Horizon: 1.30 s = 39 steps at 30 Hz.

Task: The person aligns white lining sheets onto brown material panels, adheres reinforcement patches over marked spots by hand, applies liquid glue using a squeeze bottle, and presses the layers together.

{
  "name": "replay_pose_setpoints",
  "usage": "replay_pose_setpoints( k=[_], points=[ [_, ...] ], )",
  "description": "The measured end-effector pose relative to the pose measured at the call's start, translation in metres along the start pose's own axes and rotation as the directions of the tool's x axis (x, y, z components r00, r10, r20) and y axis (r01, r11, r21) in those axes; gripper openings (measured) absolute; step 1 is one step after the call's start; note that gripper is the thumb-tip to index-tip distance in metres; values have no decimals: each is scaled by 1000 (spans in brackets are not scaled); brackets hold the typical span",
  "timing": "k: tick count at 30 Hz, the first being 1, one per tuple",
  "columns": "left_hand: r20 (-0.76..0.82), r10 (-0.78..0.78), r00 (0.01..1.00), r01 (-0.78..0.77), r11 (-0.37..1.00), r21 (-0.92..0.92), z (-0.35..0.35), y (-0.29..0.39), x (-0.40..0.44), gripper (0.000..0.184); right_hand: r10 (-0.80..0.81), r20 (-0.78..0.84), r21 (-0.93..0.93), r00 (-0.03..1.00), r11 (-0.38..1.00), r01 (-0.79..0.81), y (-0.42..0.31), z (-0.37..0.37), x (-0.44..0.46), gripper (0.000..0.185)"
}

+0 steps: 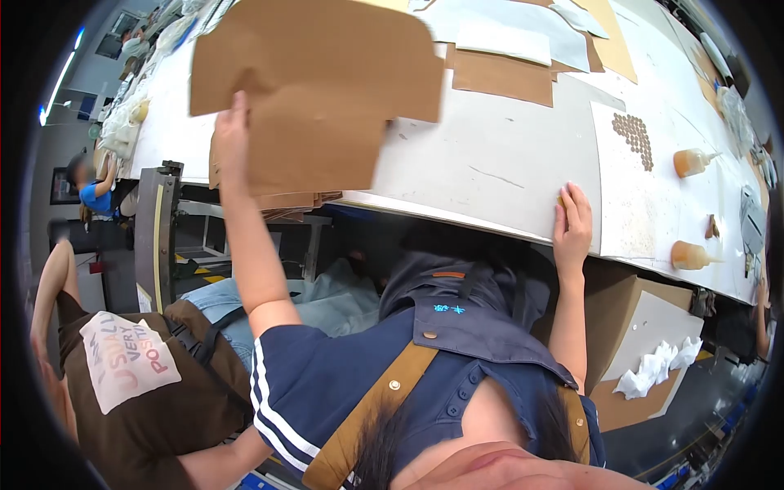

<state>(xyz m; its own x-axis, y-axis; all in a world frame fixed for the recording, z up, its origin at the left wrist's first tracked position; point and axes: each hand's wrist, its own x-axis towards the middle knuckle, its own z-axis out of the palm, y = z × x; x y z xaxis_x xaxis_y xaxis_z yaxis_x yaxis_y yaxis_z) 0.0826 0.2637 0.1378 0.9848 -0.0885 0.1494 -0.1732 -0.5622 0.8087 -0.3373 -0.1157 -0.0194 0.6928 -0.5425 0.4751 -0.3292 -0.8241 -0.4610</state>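
Here's the brown sheet [335, 82] over the counter [167, 147], left hand [232, 139] clamping its fingers on one edge; probably light, bendable, crease-prone, best held by margins. Right hand [575, 222] at counter's edge; can't tell its grip.

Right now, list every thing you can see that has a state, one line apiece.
Brown sheet: held by its edge in the left hand, over the table
Right hand: resting at the table's near edge
Brown discs: clustered on a pale surface
Farther bottle: nozzle on, amber contents
Nearer bottle: nozzle on; upright or lying, cannot tell
White material: crumpled
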Motion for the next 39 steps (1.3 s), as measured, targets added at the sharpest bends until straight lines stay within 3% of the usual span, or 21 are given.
replay_pose_setpoints(
  k=[1,2,3,4,6,8,9,10,12,14,15,16,17,21,24,27,30,33,36,37,39],
  points=[
    [97,51,994,-28,974,-225,-23,-32,18,44,5,0,-3,1000,1000,-5,-1,0,0,27],
    [172,-47,984,99,946,-309,-46,-63,36,41,10,1,-7,1000,1000,-10,-1,0,0,28],
    [137,-55,989,101,930,-354,-58,-101,51,54,11,2,-7,1000,1000,-11,-2,-1,0,28],
    [75,3,997,2,998,-69,-68,-151,65,64,12,4,-7,1000,1000,-12,-3,-1,0,28],
    [-49,119,992,-73,831,551,-86,-245,90,88,1,7,-8,1000,1000,-1,-2,-1,0,29],
    [-397,1,918,315,608,729,-67,-204,51,112,-7,3,-12,1000,1000,7,0,-1,0,30],
    [-447,15,894,301,720,625,-54,-193,45,119,-4,0,-8,1000,1000,4,-1,1,-1,30],
    [-492,136,860,255,721,644,-31,-178,39,112,-2,-3,-8,1000,1000,2,-2,1,0,30],
    [-302,542,784,-148,636,757,20,-162,42,89,-7,-7,-22,1000,1000,7,-2,-1,1,29],
    [28,593,805,-485,630,606,83,-74,15,60,-19,-7,-40,1000,999,19,0,2,1,29],
    [177,633,754,-626,611,484,115,-29,-1,44,-13,-8,-37,1000,999,13,0,2,0,28],
    [268,676,687,-724,604,333,155,-17,0,41,-14,-3,-37,1000,999,14,0,2,0,28],
    [477,642,601,-792,557,249,189,7,-1,39,-14,0,-39,1000,999,14,-1,1,0,28],
    [493,785,375,-922,370,112,311,51,-40,38,0,-8,-18,1000,1000,-1,-4,-2,1,28],
    [638,703,315,-944,302,133,356,70,-59,32,10,-26,-27,1000,1000,-11,-3,-2,1,27],
    [708,658,257,-947,24,321,380,71,-69,23,0,-64,-36,998,999,-3,-1,1,2,26],
    [691,667,277,-899,-74,432,391,67,-81,35,16,-86,-28,996,999,-19,-4,1,2,24],
    [732,596,329,-933,85,349,373,96,-76,27,23,-90,-22,996,999,-25,-2,2,0,25],
    [428,861,275,-961,260,94,380,75,-46,17,0,-81,-32,997,999,-3,3,2,-2,35],
    [303,888,346,-933,358,16,379,77,-40,21,36,-105,-40,994,998,-41,2,2,-3,39],
    [360,705,611,-780,615,119,368,94,-27,23,107,-156,-47,982,992,-116,-3,2,-2,47]
  ],
)
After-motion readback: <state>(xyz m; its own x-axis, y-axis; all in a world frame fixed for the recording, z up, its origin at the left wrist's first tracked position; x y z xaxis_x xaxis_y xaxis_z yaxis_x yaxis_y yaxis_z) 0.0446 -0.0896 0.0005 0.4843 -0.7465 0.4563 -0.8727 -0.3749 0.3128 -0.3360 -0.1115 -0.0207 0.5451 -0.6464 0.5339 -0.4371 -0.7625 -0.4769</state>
